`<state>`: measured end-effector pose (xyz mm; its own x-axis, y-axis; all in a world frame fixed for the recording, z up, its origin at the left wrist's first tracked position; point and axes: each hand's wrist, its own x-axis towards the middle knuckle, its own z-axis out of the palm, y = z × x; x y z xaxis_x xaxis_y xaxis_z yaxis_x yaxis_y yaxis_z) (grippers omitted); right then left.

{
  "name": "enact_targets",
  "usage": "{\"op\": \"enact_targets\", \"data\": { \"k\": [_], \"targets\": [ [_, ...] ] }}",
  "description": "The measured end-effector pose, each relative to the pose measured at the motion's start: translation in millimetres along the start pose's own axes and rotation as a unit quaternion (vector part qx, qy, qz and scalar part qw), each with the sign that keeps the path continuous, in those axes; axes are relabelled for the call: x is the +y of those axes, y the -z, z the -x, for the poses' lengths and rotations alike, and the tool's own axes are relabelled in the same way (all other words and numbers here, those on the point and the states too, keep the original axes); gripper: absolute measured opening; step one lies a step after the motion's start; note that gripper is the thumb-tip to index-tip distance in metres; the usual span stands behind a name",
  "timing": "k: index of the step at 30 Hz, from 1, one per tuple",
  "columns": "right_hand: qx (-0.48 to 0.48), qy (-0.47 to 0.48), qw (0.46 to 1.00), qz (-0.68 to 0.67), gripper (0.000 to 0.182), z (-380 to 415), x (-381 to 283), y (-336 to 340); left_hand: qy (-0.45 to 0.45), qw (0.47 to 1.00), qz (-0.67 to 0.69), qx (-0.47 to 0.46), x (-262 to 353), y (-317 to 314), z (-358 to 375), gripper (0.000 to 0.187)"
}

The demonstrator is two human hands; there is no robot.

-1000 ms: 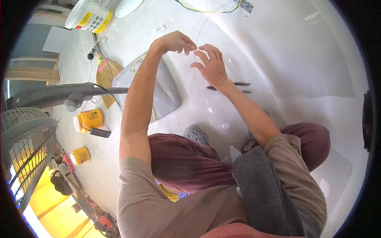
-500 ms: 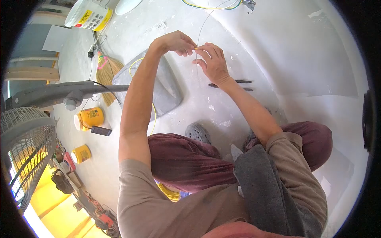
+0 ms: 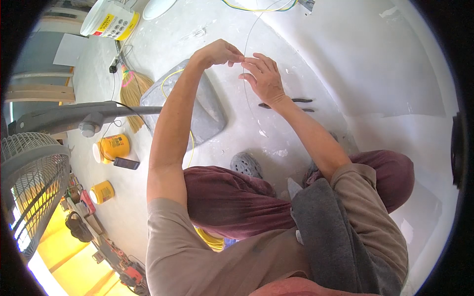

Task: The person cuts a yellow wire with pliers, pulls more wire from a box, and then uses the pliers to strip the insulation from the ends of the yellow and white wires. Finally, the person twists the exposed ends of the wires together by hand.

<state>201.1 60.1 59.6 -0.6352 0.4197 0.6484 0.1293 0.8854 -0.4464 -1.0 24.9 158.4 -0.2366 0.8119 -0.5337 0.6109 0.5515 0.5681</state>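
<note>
In the head view, my left hand [image 3: 217, 53] is bent at the wrist, its fingertips pinched on a thin wire [image 3: 245, 91]. From the upper wall side the wire curves down through the pinch and hangs below it. My right hand [image 3: 265, 79] is beside it, fingers stretched and thumb apart, fingertips at or very near the pinch point. Whether they press on the wire is too small to tell. Black-handled pliers [image 3: 302, 100] lie on the floor behind my right wrist, their head partly hidden. A yellow wire [image 3: 191, 140] passes behind my left forearm.
A grey upturned tub [image 3: 207, 111] lies left of my hands, with a straw broom [image 3: 133, 89] beside it. A fan [image 3: 37, 172] stands at left. Yellow tubs [image 3: 114, 147] and a putty bucket [image 3: 111, 22] are on the floor. A pale wall [image 3: 395, 74] rises at right.
The thin wire's lower part has swung and now trails further down and right. The yellow bit seen between the fingertips no longer shows. Both hands stay nearly in place.
</note>
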Motion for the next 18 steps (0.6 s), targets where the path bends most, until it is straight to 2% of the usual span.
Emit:
{"op": "enact_targets", "data": {
  "k": [6, 16, 18],
  "targets": [
    [0.012, 0.009, 1.000, 0.012, 0.035, 1.5, 1.2, 0.6, -0.030, 0.998, 0.035, -0.032, -3.8, 0.9, -2.5, 0.034],
    [0.024, 0.006, 1.000, -0.008, 0.028, -4.2, 2.9, 1.7, -0.036, 0.998, 0.053, -0.020, -10.1, -5.5, -13.6, 0.024],
    [0.021, -0.019, 0.999, -0.041, 0.024, -4.9, 1.5, 1.5, -0.037, 0.996, 0.085, -0.014, -12.8, -6.8, -15.3, 0.024]
  ]
}}
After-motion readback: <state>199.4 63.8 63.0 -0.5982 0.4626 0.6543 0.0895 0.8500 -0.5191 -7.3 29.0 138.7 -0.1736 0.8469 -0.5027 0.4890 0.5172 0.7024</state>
